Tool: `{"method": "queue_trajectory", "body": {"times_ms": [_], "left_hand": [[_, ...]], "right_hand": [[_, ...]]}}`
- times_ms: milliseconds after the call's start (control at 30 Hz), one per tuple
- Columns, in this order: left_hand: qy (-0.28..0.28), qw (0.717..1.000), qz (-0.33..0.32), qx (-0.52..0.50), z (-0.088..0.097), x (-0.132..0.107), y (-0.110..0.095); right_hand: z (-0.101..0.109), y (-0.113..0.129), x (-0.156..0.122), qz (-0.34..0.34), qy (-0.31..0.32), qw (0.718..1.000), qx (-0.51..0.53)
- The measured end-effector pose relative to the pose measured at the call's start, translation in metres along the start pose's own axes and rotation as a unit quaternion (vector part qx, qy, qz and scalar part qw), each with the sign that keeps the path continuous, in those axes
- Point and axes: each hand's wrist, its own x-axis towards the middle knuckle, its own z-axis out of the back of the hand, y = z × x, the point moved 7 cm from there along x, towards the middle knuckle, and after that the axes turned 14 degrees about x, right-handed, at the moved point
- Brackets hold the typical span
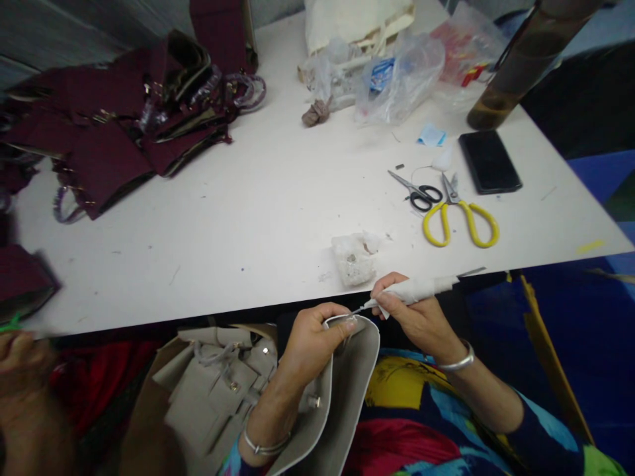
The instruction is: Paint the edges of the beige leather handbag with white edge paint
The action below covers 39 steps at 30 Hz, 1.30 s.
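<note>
My left hand (317,340) pinches the upper rim of a grey handbag (350,383), which hangs with its mouth open below the table edge. Between thumb and fingers of my right hand (411,317) is a thin-tipped tool with a cloth-wrapped handle (417,289). Its metal tip meets the bag's rim beside my left thumb, and a thin metal end sticks out at the back. Whether the tip goes into the material I cannot tell. A whitish, plastic-wrapped block (354,259) lies on the table just beyond my hands.
On the white table (278,218) lie yellow-handled scissors (461,211), small black scissors (421,194), a phone (490,162), a bottle (516,79) and plastic bags (401,79). Maroon handbags (104,158) pile up at left. More grey bags (213,390) sit below, near another person's hand (22,357).
</note>
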Motion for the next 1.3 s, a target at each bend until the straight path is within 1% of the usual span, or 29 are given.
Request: {"method": "queue_trajectory", "body": {"times_ms": [267, 367, 467, 567, 633, 700, 767, 833, 900, 967, 1033, 1100, 1133, 1167, 1200, 1233, 1300], "left_hand": [[0.009, 1.0, -0.003, -0.001, -0.003, -0.002, 0.001], [0.023, 0.999, -0.016, -0.016, -0.007, -0.001, 0.002], [0.049, 0.998, -0.026, -0.039, -0.012, 0.0, 0.003], [0.083, 0.994, -0.01, -0.071, -0.017, 0.0, 0.006], [0.106, 0.99, 0.005, -0.094, -0.02, -0.001, 0.008], [0.129, 0.985, 0.008, -0.112, -0.023, -0.001, 0.008], [0.149, 0.981, 0.01, -0.126, -0.026, -0.002, 0.007], [0.162, 0.978, 0.016, -0.132, -0.029, -0.002, 0.007], [0.168, 0.976, 0.026, -0.132, -0.03, -0.002, 0.007], [0.167, 0.977, 0.037, -0.13, -0.03, -0.001, 0.009], [0.149, 0.979, 0.049, -0.133, -0.027, 0.0, 0.013], [0.111, 0.981, 0.057, -0.146, -0.021, 0.002, 0.019], [0.088, 0.982, 0.058, -0.155, -0.017, 0.003, 0.021], [0.065, 0.982, 0.057, -0.165, -0.013, 0.003, 0.024], [0.045, 0.982, 0.055, -0.174, -0.01, 0.004, 0.026], [0.03, 0.982, 0.052, -0.181, -0.007, 0.005, 0.028], [0.012, 0.982, 0.05, -0.184, -0.004, 0.006, 0.031]], "right_hand": [[-0.002, 0.0, 0.0, -0.011, 0.031, 0.999, -0.033], [-0.002, 0.001, 0.005, -0.015, 0.06, 0.997, -0.045], [-0.004, 0.005, 0.011, -0.028, 0.122, 0.991, -0.041], [-0.013, 0.015, 0.015, -0.043, 0.226, 0.972, -0.05], [-0.023, 0.027, 0.014, -0.021, 0.303, 0.95, -0.071], [-0.032, 0.04, 0.013, 0.016, 0.362, 0.928, -0.088], [-0.037, 0.045, 0.012, 0.033, 0.395, 0.913, -0.096], [-0.038, 0.044, 0.011, 0.029, 0.404, 0.909, -0.093], [-0.034, 0.039, 0.012, 0.023, 0.389, 0.918, -0.076], [-0.025, 0.034, 0.015, 0.021, 0.338, 0.94, -0.033], [-0.011, 0.03, 0.02, 0.035, 0.238, 0.971, 0.011], [0.008, 0.029, 0.022, 0.071, 0.099, 0.992, 0.006], [0.016, 0.031, 0.021, 0.096, 0.031, 0.995, -0.018], [0.022, 0.033, 0.019, 0.119, -0.023, 0.991, -0.047], [0.025, 0.036, 0.017, 0.137, -0.062, 0.986, -0.074], [0.025, 0.037, 0.015, 0.149, -0.083, 0.981, -0.096], [0.021, 0.038, 0.013, 0.153, -0.086, 0.977, -0.121]]}}
